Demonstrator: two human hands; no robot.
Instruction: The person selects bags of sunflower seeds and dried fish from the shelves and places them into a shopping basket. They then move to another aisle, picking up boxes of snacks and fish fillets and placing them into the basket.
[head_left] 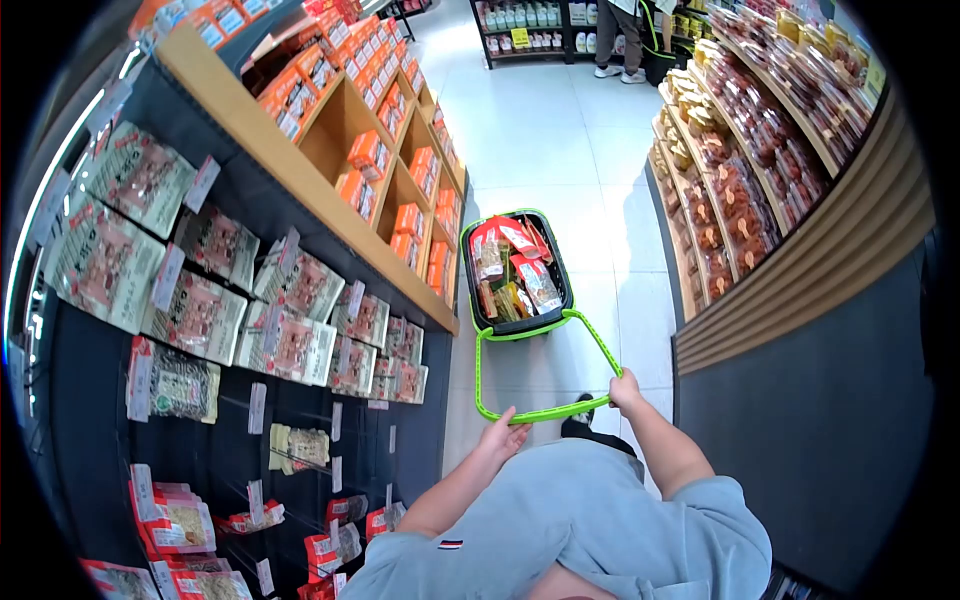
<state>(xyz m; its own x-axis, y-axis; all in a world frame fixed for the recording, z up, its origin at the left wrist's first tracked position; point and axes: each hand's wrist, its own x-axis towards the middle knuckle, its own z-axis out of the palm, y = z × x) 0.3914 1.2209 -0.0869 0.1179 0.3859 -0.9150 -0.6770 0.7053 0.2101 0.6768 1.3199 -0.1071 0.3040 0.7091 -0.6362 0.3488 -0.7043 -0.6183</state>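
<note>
A black basket with a green rim (516, 328) stands on the floor ahead of me, holding several red, green and clear food packets (537, 283). Its green handle (478, 375) is tilted back towards my body. Around the right corner of the handle are the closed fingers of my right hand (625, 390). My left hand (504, 434) touches the near bar at its left part, with the thumb raised by the bar and the other fingers apart beneath it.
Hanging packets (287, 343) and a wooden shelf of orange boxes (370, 155) line the left. On the right stands a shelf of packaged food (735, 190). A person (622, 40) stands at the aisle's far end, by shelves of bottles (520, 15).
</note>
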